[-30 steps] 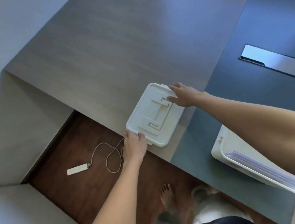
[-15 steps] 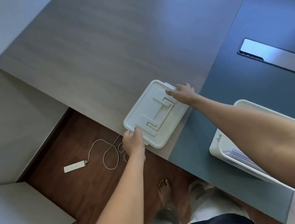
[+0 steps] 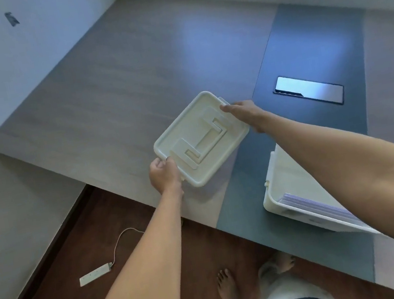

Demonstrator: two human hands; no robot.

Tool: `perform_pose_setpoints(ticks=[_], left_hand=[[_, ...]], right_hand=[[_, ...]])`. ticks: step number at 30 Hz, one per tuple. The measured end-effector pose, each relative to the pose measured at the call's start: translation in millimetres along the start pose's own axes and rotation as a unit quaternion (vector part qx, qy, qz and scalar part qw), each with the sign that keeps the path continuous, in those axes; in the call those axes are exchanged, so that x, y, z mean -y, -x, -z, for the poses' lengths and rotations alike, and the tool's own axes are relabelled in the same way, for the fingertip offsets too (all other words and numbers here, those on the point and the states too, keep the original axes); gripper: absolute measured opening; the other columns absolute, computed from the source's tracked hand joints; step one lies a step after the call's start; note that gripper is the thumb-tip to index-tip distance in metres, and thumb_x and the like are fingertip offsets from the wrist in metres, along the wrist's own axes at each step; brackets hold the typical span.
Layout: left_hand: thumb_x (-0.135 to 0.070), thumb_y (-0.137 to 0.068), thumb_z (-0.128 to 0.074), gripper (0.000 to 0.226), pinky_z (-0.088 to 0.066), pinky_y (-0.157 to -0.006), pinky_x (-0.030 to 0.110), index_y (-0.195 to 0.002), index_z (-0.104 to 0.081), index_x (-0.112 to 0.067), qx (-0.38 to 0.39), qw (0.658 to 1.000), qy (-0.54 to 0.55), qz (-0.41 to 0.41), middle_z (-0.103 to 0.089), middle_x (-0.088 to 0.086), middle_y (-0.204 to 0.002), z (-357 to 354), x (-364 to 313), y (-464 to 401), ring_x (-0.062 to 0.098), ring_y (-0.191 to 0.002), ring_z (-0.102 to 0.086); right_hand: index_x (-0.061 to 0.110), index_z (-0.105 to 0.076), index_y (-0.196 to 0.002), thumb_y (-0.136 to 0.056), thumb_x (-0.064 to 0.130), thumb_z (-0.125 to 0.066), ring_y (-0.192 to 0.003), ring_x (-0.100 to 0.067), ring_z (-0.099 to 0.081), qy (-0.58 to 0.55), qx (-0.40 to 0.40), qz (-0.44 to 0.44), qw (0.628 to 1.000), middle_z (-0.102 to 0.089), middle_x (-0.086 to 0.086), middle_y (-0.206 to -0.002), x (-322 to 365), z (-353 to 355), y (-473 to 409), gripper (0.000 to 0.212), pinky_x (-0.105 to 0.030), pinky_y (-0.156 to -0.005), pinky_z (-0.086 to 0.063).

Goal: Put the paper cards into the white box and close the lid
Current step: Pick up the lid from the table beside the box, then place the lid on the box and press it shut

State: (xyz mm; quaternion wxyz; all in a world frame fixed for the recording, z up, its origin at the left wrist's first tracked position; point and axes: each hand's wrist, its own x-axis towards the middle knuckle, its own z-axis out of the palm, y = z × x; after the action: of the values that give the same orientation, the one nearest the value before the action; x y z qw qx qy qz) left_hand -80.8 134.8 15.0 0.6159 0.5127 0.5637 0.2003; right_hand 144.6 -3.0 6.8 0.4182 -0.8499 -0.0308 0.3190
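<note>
The cream-white rectangular plastic lid (image 3: 200,139) is held between both hands. The left hand (image 3: 164,174) is closed around the lid's near-left corner, thumb on top and fingers curled under the rim. The right hand (image 3: 243,113) is laid on the far-right short edge of the lid, fingers stretched over the rim beside a small latch tab; whether those fingers wrap under the edge cannot be told. The lid is seen top side up, tilted slightly, above the near edge of the grey wood-grain worktop (image 3: 114,84); whether it is touching the worktop cannot be told.

To the right of the lid, well apart from it and partly hidden behind the right forearm, the white rectangular plastic box (image 3: 273,188) stands open on the dark blue-grey strip (image 3: 310,52) of the worktop. Inside the box, a stack of pale lilac-edged paper cards (image 3: 314,205) is leaned against the near wall.

The lid is marked by a raised rim, rounded corners and a moulded recess in the middle with a flat folding handle lying in it.

Beyond the lid to the right, a glossy rectangular cable hatch (image 3: 308,90) is set into the strip. Below the lid's left side, on the dark brown wooden floor (image 3: 81,241), a white power strip (image 3: 95,274) is lying with its cord curled.
</note>
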Motion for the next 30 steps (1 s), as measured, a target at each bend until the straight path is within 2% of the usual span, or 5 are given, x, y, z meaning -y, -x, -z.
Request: perform_pose_setpoints(ticks=[3, 8, 14, 19, 30], left_hand=[[-0.009, -0.084, -0.057, 0.051, -0.053, -0.087, 0.029, -0.135, -0.056, -0.01, 0.015, 0.999, -0.014, -0.038, -0.067, 0.003, -0.123, -12, -23, -1, 0.022, -0.107, -0.066], [-0.006, -0.085, -0.061, 0.047, -0.05, -0.087, 0.025, -0.132, -0.057, -0.005, 0.064, 0.99, -0.048, -0.118, -0.067, 0.007, -0.122, -44, -56, 12, 0.023, -0.109, -0.066], [-0.009, -0.085, -0.061, 0.04, -0.056, -0.095, 0.044, -0.125, -0.062, -0.007, 0.142, 0.971, -0.092, -0.17, -0.069, 0.01, -0.12, -87, -68, 43, 0.026, -0.108, -0.068], [-0.002, -0.084, -0.061, 0.043, -0.053, -0.097, 0.032, -0.127, -0.06, -0.004, 0.227, 0.949, -0.114, -0.189, -0.068, 0.009, -0.119, -120, -50, 81, 0.02, -0.102, -0.064], [0.008, -0.08, -0.062, 0.057, -0.049, -0.106, 0.041, -0.135, -0.054, -0.004, 0.334, 0.904, -0.185, -0.193, -0.063, 0.011, -0.128, -144, 23, 119, 0.026, -0.117, -0.062]], right_hand=[[0.033, -0.07, -0.111, -0.073, 0.07, -0.061, -0.124, -0.027, -0.053, -0.033, -0.019, 0.034, 0.999, -0.049, -0.001, -0.14, 12, 28, 33, 0.053, -0.042, -0.106, -0.044], [0.025, -0.061, -0.131, -0.073, 0.065, -0.066, -0.119, -0.024, -0.061, -0.082, -0.083, 0.071, 0.991, -0.058, -0.002, -0.137, 1, 86, 71, 0.071, -0.044, -0.104, -0.049], [0.015, -0.065, -0.114, -0.086, 0.047, -0.066, -0.108, -0.023, -0.064, -0.123, -0.254, 0.067, 0.957, -0.067, -0.006, -0.121, -39, 138, 116, 0.043, -0.036, -0.095, -0.052], [0.012, -0.071, -0.099, -0.086, 0.043, -0.067, -0.099, -0.023, -0.066, -0.082, -0.375, 0.02, 0.923, -0.073, -0.002, -0.103, -97, 162, 160, 0.034, -0.035, -0.088, -0.049], [0.013, -0.066, -0.088, -0.084, 0.043, -0.068, -0.091, -0.029, -0.067, -0.056, -0.425, -0.088, 0.899, -0.074, -0.006, -0.095, -203, 147, 227, 0.03, -0.037, -0.079, -0.051]])
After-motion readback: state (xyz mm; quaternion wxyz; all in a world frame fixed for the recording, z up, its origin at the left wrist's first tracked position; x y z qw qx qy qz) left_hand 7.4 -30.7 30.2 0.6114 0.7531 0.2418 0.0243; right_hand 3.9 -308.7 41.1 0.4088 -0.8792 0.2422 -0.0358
